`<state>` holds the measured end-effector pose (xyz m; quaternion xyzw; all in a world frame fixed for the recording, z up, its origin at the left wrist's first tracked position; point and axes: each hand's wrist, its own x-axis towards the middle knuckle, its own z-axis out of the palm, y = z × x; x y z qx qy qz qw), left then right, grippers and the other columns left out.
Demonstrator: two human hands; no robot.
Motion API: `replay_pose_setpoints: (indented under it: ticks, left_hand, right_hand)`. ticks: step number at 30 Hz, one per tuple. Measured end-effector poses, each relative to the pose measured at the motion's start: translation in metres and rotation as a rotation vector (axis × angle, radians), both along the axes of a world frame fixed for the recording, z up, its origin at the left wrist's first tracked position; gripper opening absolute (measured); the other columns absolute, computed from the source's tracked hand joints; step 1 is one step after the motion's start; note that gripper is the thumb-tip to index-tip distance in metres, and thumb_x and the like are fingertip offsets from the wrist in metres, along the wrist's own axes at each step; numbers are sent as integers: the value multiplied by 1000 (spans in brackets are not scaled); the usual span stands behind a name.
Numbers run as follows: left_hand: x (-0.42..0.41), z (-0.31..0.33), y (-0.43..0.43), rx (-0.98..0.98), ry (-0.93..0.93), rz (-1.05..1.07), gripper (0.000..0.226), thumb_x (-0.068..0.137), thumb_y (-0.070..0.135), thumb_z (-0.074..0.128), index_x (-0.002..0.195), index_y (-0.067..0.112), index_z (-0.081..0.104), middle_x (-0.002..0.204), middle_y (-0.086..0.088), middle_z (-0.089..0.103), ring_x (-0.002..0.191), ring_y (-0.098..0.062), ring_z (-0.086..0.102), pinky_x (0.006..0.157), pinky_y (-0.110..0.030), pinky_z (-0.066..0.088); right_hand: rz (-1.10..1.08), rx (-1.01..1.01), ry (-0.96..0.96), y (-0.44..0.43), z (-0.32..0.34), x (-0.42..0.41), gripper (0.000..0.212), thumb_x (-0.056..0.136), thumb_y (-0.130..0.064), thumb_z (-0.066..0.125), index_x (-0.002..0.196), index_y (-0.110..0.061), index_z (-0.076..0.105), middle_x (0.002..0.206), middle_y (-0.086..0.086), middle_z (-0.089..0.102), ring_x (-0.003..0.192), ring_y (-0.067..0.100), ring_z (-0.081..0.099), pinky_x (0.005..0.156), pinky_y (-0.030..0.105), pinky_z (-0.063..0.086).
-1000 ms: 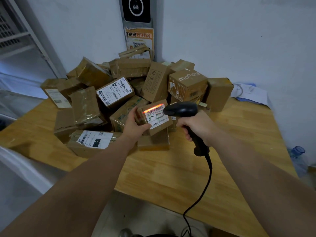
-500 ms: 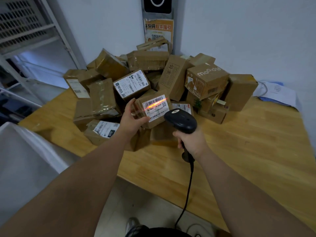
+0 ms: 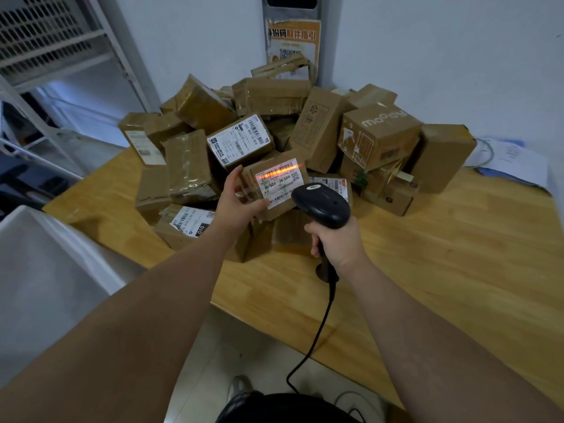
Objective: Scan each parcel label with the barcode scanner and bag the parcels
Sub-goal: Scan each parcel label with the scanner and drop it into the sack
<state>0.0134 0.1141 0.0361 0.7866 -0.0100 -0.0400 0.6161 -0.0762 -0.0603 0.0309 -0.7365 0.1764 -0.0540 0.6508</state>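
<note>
**Head view: parcel label under the red scan line**

The fingers (image 3: 234,178) of the left hand (image 3: 236,203) are curled on the left side of a small brown parcel (image 3: 248,189). The thumb presses on its near edge, at the lower corner of the white label (image 3: 282,186), so the parcel is gripped between thumb and fingers. The parcel is held up in front of the pile, above the table, with its label tilted toward the camera. A red line (image 3: 279,171) of light lies across the barcode at the top of the label.

The fingers (image 3: 314,239) of the right hand (image 3: 338,242) are closed tightly round the handle of the black barcode scanner (image 3: 323,206). Whether a finger rests on the trigger, I cannot tell. The head of the scanner points at the label and in this view covers its lower right corner. A black cable (image 3: 317,331) leaves the bottom of the handle and hangs down past the table edge toward the floor.

Behind the held parcel, a pile of parcels (image 3: 268,96) lies on the wooden table (image 3: 442,270), pushed into the corner of the walls. On its right side sits a box printed "moody" (image 3: 381,132). Just behind the left hand is a box with a large white label (image 3: 241,141). Another labelled box (image 3: 189,224) lies on the table beside the left wrist. A white container (image 3: 45,264) stands to the left of the table. Some papers (image 3: 512,160) lie on the far right of the table, by the wall. A poster (image 3: 293,41) hangs on the wall above the pile.
</note>
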Motion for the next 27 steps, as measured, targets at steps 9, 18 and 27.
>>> replay_pose_setpoints:
  ticks: [9, 18, 27]
  left_hand:
    - [1, -8, -5, 13, -4, -16, 91, 78, 10, 78, 148, 33, 26, 143, -2, 43, 127, -19, 46, 102, -40, 47]
    - [-2, -8, -7, 53, -59, -53, 91, 78, 10, 78, 149, 32, 25, 144, 1, 39, 130, -18, 43, 104, -40, 45]
    - [-32, -31, -17, -37, 9, -91, 92, 80, 12, 77, 148, 37, 20, 139, 5, 45, 125, -10, 47, 103, -34, 45]
  right_hand:
    - [6, 11, 36, -3, -3, 0, 35, 82, -6, 67, 49, -7, 55, 47, 10, 52, 41, 21, 50, 51, 28, 48]
    - [-6, 31, 70, -2, 0, -2, 31, 82, -8, 68, 53, -6, 58, 49, 8, 55, 45, 21, 54, 52, 29, 48]
    - [-74, 47, 56, -20, -18, -42, 25, 86, -2, 65, 61, 1, 62, 53, 11, 58, 49, 24, 58, 56, 35, 50]
